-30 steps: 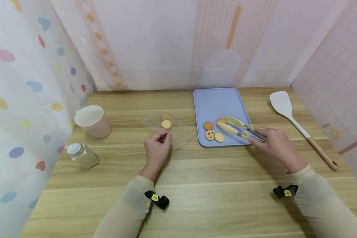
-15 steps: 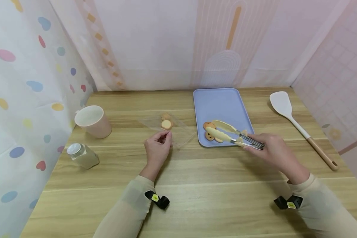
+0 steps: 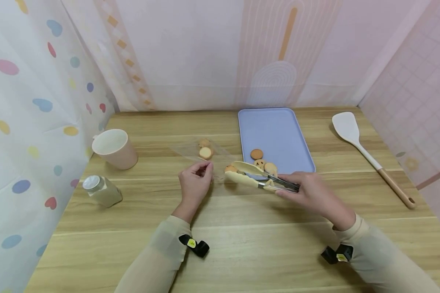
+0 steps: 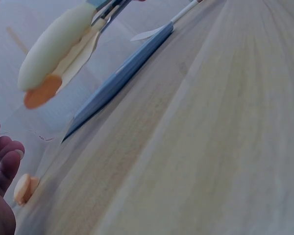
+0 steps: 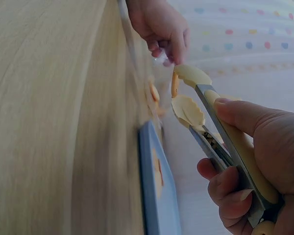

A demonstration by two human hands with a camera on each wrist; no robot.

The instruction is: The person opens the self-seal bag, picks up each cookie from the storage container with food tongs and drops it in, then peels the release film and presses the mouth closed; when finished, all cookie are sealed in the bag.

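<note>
My right hand (image 3: 313,194) grips a pair of tongs (image 3: 243,180) with cream tips, seen close up in the right wrist view. Between the tips a round cookie (image 4: 43,92) is pinched, raised above the table just left of the tray. My left hand (image 3: 195,185) pinches the edge of a clear plastic bag (image 3: 225,152) that lies on the table. Inside the bag are cookies (image 3: 205,153), a pale one in front of a browner one. Several cookies (image 3: 256,154) sit on the near left part of the blue tray (image 3: 278,126), partly hidden behind the tongs.
A pink mug (image 3: 118,150) and a lidded glass jar (image 3: 103,192) stand at the left of the wooden table (image 3: 238,244). To the right of the tray lies a white spatula (image 3: 352,132) with a wooden handle end. Patterned cloth hangs behind and at both sides.
The tongs have carried a cookie leftward from the tray's right side, past its left edge, towards the bag. My left hand and the bag stay nearly where they were.
</note>
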